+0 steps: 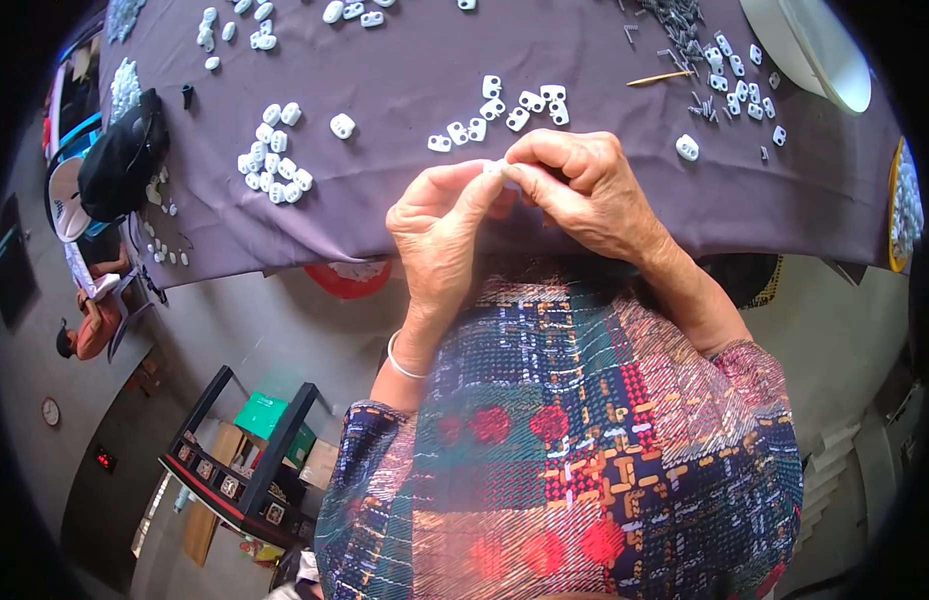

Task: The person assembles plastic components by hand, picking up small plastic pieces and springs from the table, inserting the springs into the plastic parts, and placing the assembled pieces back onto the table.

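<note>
I have both hands working close together over the near edge of the cloth-covered bench (405, 75). The left hand (437, 212) is narrowed to a pinch, thumb and index finger meeting at a small white piece (495, 168); the right hand (583, 188) pinches at the same piece from the other side, its thumb and index finger close together. The piece sits between the two sets of fingertips, mostly covered, so I cannot make out its shape or which hand bears it more firmly. Just beyond the fingers I see a loose arc of white two-holed parts (519, 119) lying on the cloth. Over to my left is a cluster of rounded white pieces (277, 193), with a single white piece (342, 126) apart from it. On my right, another lone white piece (687, 148) lies nearer the right hand than the scattered white parts (742, 92). Farther up there, a wooden stick (660, 78) points toward those parts, near a heap of small grey metal springs (675, 25), and a white tub (823, 62) stands at the far right.
</note>
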The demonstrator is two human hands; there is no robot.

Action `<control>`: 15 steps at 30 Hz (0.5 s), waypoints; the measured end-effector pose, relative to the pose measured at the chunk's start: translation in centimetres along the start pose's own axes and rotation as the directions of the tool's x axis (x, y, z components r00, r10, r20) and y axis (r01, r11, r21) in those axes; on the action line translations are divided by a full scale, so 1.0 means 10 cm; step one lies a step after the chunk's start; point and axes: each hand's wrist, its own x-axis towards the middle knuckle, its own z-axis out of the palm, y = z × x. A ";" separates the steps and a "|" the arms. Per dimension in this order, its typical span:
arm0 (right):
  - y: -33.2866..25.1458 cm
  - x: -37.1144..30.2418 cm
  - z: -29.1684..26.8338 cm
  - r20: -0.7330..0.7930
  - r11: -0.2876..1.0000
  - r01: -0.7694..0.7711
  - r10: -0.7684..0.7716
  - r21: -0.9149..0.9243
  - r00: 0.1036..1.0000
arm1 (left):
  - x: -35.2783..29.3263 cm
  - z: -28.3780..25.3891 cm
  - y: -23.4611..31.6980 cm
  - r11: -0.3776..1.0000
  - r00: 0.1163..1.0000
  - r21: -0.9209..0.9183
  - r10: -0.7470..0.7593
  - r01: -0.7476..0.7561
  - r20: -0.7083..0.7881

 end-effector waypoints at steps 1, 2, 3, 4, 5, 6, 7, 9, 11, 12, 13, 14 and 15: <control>0.01 0.01 0.00 -0.010 0.999 0.036 -0.036 -0.036 0.999 | 0.01 0.01 -0.01 0.998 1.000 -0.056 -0.019 0.020 0.009; 0.01 0.02 0.02 -0.010 0.998 0.048 -0.049 -0.036 0.999 | 0.01 0.01 0.01 0.993 0.999 -0.110 -0.039 0.041 0.020; 0.00 0.02 0.03 -0.023 0.983 0.134 -0.137 -0.123 0.990 | 0.02 0.00 0.03 0.994 0.999 -0.108 -0.027 0.029 0.018; -0.02 0.03 0.03 -0.030 0.954 0.214 -0.225 -0.210 0.974 | 0.02 0.00 0.06 0.982 0.997 -0.178 -0.067 0.071 0.026; -0.06 0.03 0.04 -0.029 0.952 0.223 -0.234 -0.211 0.972 | 0.02 -0.01 0.07 0.962 0.993 -0.248 -0.109 0.116 0.040; -0.11 0.02 0.06 0.001 0.936 0.201 -0.209 -0.288 0.978 | 0.03 -0.03 0.07 0.963 0.994 -0.249 -0.101 0.108 0.040; -0.15 0.01 0.07 0.028 0.914 0.179 -0.181 -0.364 0.983 | 0.04 -0.05 0.08 0.935 0.988 -0.320 -0.135 0.151 0.072; -0.17 0.01 0.08 0.043 0.894 0.192 -0.191 -0.404 0.981 | 0.04 -0.05 0.11 0.900 0.981 -0.390 -0.163 0.193 0.110; -0.23 -0.01 0.12 -0.081 0.824 0.216 -0.301 -0.524 0.950 | 0.04 -0.02 0.16 0.863 0.973 -0.451 -0.182 0.227 0.141; -0.25 -0.01 0.13 -0.081 0.822 0.219 -0.304 -0.525 0.949 | 0.03 -0.03 0.16 0.848 0.960 -0.453 -0.226 0.276 0.163; -0.26 -0.02 0.13 -0.069 0.802 0.187 -0.273 -0.568 0.960 | 0.02 -0.02 0.17 0.848 0.961 -0.453 -0.223 0.274 0.164; -0.26 -0.03 0.14 -0.060 0.777 0.154 -0.239 -0.610 0.969 | 0.01 0.01 0.17 0.820 0.950 -0.480 -0.261 0.311 0.170; -0.26 -0.03 0.13 -0.061 0.776 0.153 -0.239 -0.612 0.969 | 0.01 0.02 0.16 0.789 0.938 -0.506 -0.299 0.347 0.177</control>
